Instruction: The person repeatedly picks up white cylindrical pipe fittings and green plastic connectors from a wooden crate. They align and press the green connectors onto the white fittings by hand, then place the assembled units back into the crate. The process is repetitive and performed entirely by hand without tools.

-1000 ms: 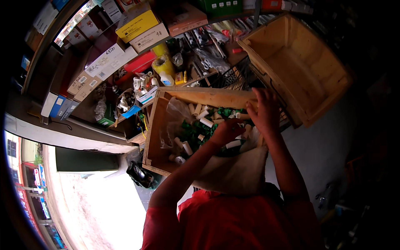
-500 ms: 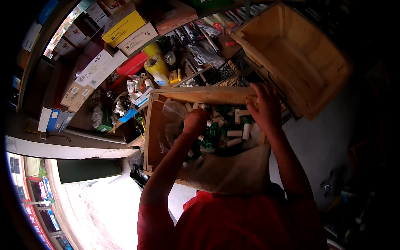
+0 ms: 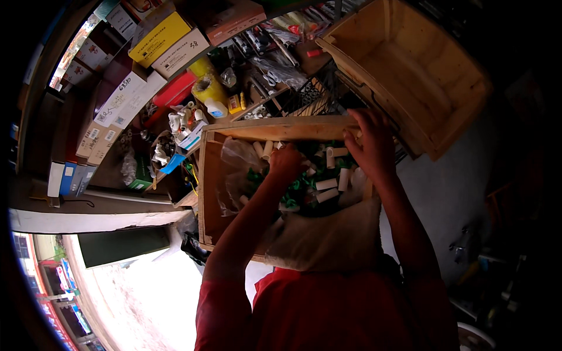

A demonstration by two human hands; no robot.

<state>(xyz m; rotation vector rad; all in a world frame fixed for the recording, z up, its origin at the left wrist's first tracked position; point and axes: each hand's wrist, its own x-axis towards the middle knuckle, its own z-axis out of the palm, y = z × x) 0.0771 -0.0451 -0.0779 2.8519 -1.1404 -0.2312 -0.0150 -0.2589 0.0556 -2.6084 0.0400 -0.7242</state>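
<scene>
A wooden box stands in front of me, holding short off-white tubes and small green plastic pieces. My left hand reaches into the box with its fingers bent down among these pieces. What the fingers hold, if anything, is hidden; some off-white tubes lie just beyond them. At the far right corner, my right hand grips the rim, its fingers over the edge and its thumb on the inner side. Clear plastic film lines the left part. A beige cloth covers the near edge.
A second wooden box tilts at the back right beside a black wire basket. Shelves on the left carry cardboard boxes, including a yellow box. Yellow rolls and a tub of white fittings stand beyond the box.
My left hand has moved slightly right inside the box, uncovering tubes to its left. My right hand stays at the far corner. The whole view has shifted a little.
</scene>
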